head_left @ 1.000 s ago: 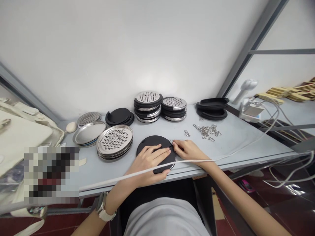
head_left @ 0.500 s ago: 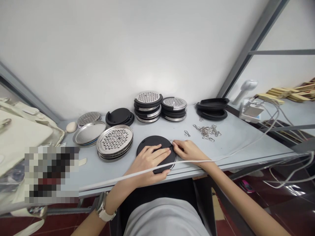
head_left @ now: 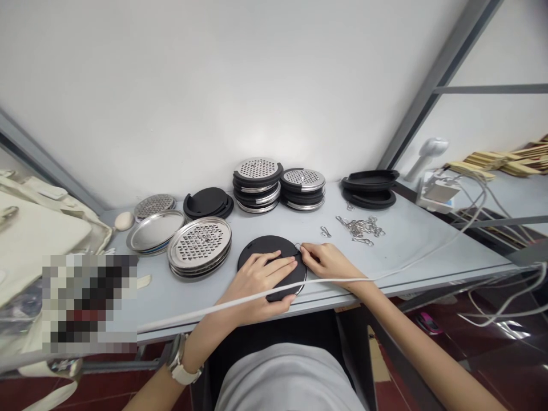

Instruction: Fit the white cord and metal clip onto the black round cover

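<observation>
Left hand [head_left: 257, 279] lay flat on black disc [head_left: 266, 244], right hand [head_left: 326, 260] pinched wire clip [head_left: 298, 246] at its two o'clock edge, grater stack [head_left: 201, 245] sat at ten o'clock.

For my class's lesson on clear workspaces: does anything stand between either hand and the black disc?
Nothing visible: the left hand lies on the black disc; the right hand pinches a wire loop at its edge. A white cable passes in front of the disc; contact is unclear.
</observation>
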`<state>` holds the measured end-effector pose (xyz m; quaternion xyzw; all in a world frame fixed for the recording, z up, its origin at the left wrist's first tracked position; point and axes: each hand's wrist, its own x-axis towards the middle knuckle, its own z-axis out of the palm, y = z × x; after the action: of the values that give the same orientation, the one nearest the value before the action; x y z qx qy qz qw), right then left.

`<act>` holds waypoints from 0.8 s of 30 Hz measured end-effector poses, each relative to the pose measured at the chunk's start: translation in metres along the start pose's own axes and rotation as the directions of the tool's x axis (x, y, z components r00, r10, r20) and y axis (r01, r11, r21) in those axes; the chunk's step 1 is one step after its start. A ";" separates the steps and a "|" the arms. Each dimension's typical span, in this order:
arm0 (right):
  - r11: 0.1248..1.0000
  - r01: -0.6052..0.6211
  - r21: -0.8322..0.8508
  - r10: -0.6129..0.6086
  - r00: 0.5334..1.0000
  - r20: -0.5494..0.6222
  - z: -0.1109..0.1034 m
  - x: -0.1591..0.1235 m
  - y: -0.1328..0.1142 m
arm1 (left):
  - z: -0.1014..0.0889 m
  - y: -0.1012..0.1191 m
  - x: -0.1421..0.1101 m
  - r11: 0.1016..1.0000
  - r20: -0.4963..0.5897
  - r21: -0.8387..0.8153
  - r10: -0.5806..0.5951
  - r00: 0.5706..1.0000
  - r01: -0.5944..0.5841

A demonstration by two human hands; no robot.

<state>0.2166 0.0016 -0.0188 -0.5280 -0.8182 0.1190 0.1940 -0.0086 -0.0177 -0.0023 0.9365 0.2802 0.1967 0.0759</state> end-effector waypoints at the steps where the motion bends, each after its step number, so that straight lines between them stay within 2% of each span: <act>1: 1.000 0.000 0.001 0.000 1.000 0.000 0.000 0.000 0.000 | 0.000 0.000 0.000 1.000 0.001 0.001 0.000 1.000 0.000; 24: 1.000 -0.005 0.030 0.005 1.000 0.001 -0.001 0.000 -0.001 | 0.000 0.001 0.000 1.000 -0.009 0.002 -0.003 1.000 0.003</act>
<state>0.2163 0.0010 -0.0174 -0.5269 -0.8151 0.1317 0.2013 -0.0080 -0.0184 -0.0018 0.9353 0.2822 0.2004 0.0740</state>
